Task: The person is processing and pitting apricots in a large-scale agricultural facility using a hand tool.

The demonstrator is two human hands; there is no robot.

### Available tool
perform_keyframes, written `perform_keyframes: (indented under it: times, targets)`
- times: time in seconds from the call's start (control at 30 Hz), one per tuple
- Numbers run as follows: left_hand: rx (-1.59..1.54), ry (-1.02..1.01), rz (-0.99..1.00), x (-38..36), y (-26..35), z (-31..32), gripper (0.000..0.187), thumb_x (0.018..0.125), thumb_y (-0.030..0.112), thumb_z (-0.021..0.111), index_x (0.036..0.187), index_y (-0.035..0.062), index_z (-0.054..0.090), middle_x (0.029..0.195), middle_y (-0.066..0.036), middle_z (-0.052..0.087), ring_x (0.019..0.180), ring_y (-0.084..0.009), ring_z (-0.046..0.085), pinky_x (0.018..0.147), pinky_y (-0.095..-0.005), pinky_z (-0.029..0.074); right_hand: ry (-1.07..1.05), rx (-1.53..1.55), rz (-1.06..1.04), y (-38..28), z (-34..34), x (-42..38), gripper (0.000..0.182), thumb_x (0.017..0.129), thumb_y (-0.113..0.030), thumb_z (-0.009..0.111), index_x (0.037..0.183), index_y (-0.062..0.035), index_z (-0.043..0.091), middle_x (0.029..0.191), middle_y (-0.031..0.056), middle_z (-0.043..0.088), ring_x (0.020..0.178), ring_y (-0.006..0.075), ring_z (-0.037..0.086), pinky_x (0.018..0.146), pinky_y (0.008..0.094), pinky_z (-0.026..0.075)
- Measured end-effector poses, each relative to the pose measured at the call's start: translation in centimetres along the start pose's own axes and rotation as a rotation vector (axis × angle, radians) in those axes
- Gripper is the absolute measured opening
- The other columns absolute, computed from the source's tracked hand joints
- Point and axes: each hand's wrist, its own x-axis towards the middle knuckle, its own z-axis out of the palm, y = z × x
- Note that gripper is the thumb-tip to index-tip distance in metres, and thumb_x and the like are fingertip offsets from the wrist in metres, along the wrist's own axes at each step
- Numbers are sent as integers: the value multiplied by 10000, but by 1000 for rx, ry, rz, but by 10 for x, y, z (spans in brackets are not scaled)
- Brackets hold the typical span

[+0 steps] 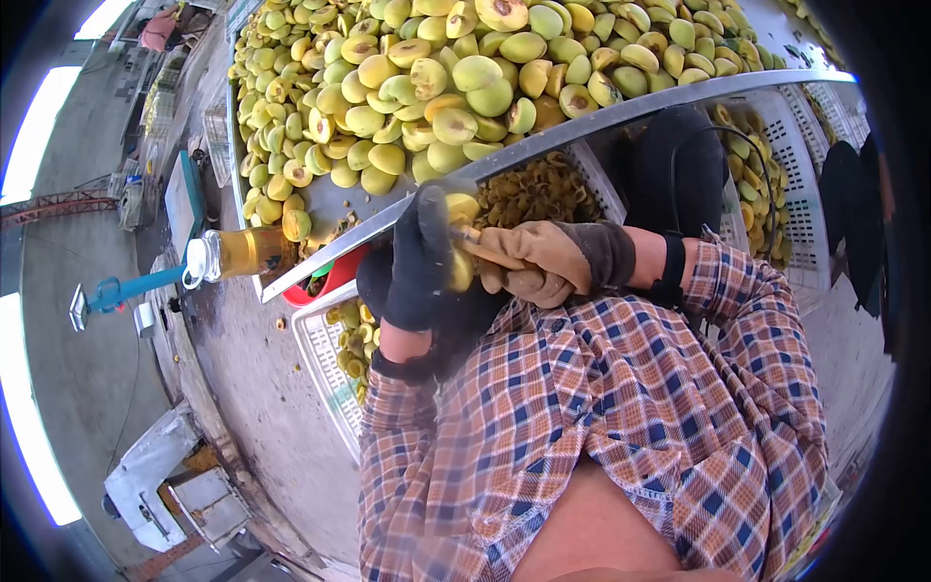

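My left hand (415, 257), in a dark glove, is closed around a yellow peach (461, 272), partly hidden by its fingers. My right hand (543, 262), in a tan and brown glove, grips a wooden-handled tool (495, 254). The tool's metal end reaches the peach; its exact shape is blurred. Both hands are together in front of my chest, just below the metal rim (582, 131) of a table. Heaped on that table are many yellow-green peach halves (451, 126), some showing reddish hollows.
Brown scraps (543, 189) fill a crate under the table edge. White crates with fruit stand at left (320, 364) and right (800, 209). A red tub (341, 272) sits below the rim, near a jar of amber liquid (247, 252). A machine (160, 485) stands on the floor.
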Motion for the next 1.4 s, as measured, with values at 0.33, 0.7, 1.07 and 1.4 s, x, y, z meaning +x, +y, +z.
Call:
perform_keyframes:
  times: [0.33, 0.7, 1.07, 1.4]
  targets:
    - [-437, 175, -332, -31, -81, -84, 526, 1016, 507, 379, 1132, 38, 587, 860, -108, 670, 532, -198, 596, 461, -278, 497, 547, -606, -17, 6, -27, -30, 363, 988, -343, 511, 1054, 2, 604, 597, -12, 467, 447, 45, 366, 389, 211, 283]
    - [720, 275, 255, -13, -66, -154, 177, 884, 183, 640, 996, 52, 679, 980, -126, 691, 1003, -318, 630, 868, -412, 499, 783, -343, -318, -1, -47, -26, 460, 986, -413, 521, 1150, 15, 567, 710, 32, 532, 423, 112, 444, 381, 254, 351]
    - [517, 154, -150, 108, -105, -124, 623, 842, 423, 680, 1266, -4, 521, 1114, -194, 610, 1047, -296, 612, 881, -387, 512, 463, -123, -339, 15, -40, -32, 240, 998, -214, 533, 1122, -11, 558, 761, -39, 557, 588, 5, 461, 520, 144, 364]
    - [-661, 159, -91, 44, -40, -34, 713, 959, 659, 358, 1194, 14, 549, 1053, -121, 637, 948, -230, 606, 884, -362, 493, 616, -963, -580, -15, -3, 39, 363, 955, -329, 602, 1132, -12, 596, 853, 64, 646, 782, 142, 587, 716, 299, 482]
